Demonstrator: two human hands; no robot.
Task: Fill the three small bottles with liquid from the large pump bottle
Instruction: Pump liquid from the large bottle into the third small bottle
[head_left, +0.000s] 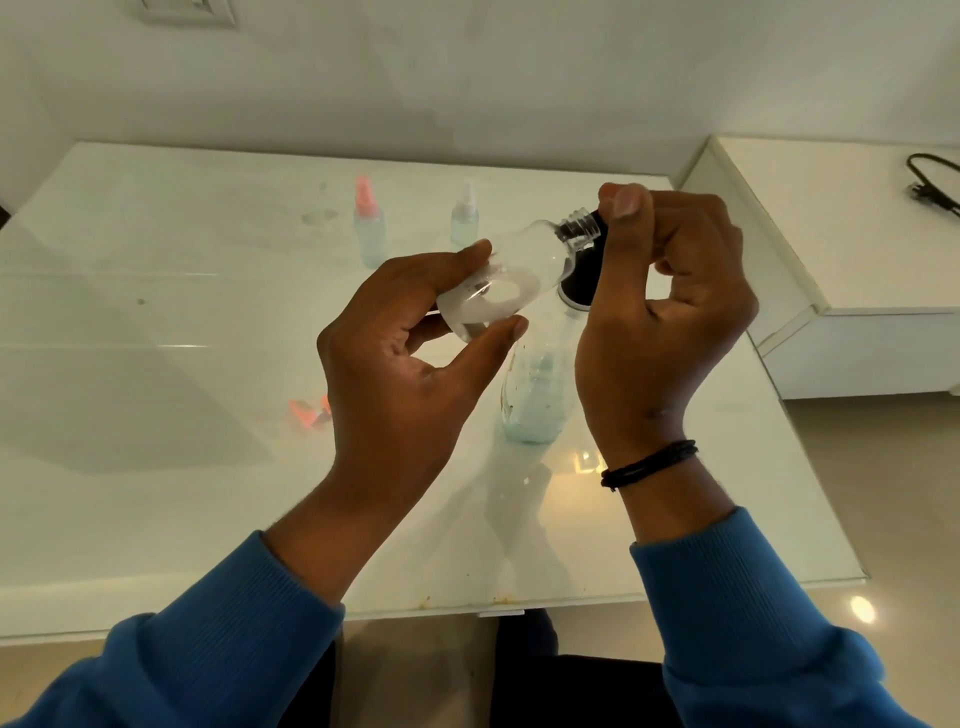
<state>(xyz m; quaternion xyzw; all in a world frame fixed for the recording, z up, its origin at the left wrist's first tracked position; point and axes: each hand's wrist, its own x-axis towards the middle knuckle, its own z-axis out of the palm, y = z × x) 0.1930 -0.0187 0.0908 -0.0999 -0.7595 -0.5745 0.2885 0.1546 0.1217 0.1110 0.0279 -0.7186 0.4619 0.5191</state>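
The left hand (400, 353) pinches the open, tilted small bottle (511, 275), its neck at the black pump (584, 270) the right hand (670, 291) curls around, probably mid-fill; next, press while keeping neck under spout.

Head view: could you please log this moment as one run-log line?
left hand: holds tilted clear small bottle, uncapped | right hand: on black pump of large clear bottle

Open tabletop left, clutter centre

Two small bottles (370, 228) stand upper centre, a pink cap (310, 411) lies centre-left, the large pump bottle (535, 395) centre; the table's (130, 312) left stays bare.
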